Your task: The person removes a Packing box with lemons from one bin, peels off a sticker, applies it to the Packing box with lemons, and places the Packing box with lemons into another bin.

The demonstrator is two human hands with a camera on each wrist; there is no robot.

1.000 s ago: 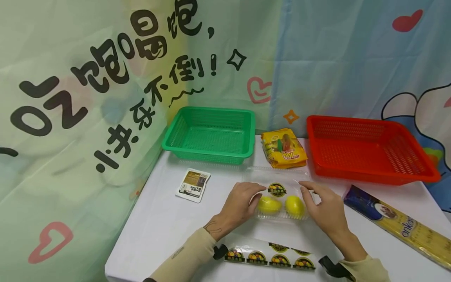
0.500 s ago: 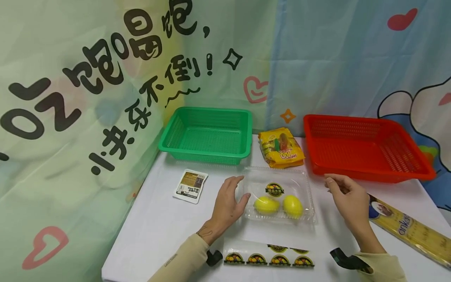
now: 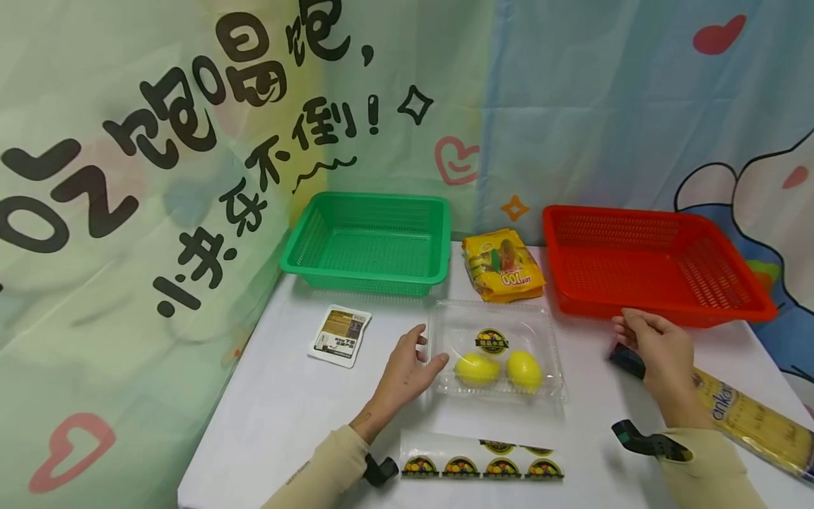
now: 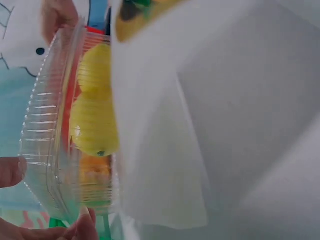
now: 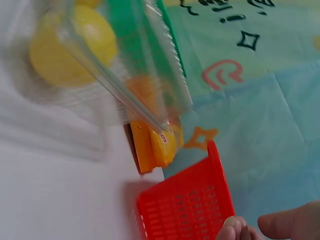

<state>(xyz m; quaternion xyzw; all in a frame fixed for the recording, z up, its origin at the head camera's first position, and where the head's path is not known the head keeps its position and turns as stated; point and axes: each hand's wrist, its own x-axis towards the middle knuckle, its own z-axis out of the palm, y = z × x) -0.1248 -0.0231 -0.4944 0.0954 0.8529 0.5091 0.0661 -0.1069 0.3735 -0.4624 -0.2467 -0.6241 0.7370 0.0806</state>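
Observation:
A clear plastic clamshell box [image 3: 496, 322] lies shut in the middle of the white table, with two yellow lemons [image 3: 478, 369] inside and a round sticker on its lid. My left hand [image 3: 407, 367] rests beside the box's left edge with relaxed fingers, and the thumb touches the rim. The left wrist view has the box [image 4: 45, 125] and lemons [image 4: 95, 125] close up. My right hand [image 3: 658, 350] is over the dark end of a long spaghetti pack [image 3: 750, 424]. Its fingers are loosely curled, and its fingertips [image 5: 232, 227] show nothing between them.
A green basket [image 3: 365, 274] stands at the back left and a red basket [image 3: 655, 311] at the back right, with a yellow snack packet [image 3: 502, 265] between them. A small white packet [image 3: 340, 334] lies left of my left hand. A sticker strip [image 3: 480, 463] lies at the front edge.
Both hands have come off the top of the box. The left slid to the box's left edge, and the right moved right to the end of the spaghetti pack.

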